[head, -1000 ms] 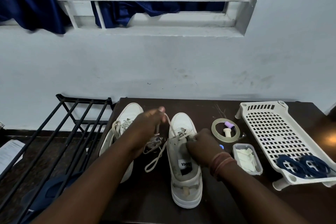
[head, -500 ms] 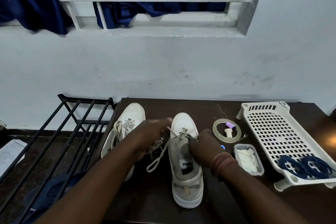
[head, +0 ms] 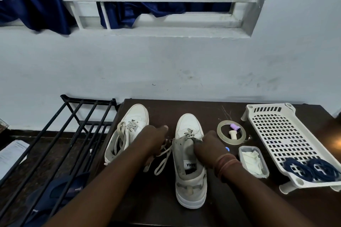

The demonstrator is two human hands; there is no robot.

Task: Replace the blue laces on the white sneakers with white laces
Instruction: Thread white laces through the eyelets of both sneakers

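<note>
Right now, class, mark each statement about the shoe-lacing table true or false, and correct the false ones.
1. Two coiled dark blue laces lie on the white perforated plastic tray. True.
2. The right hand rests at the tongue of the nearer white sneaker. True.
3. The clear tape roll lies inside the tray. False: it lies on the dark wooden table, beside the tray.
4. The farther white sneaker has no lace. False: a pale lace is threaded through it.
5. The left hand holds scissors. False: it holds a loose white lace.
</note>
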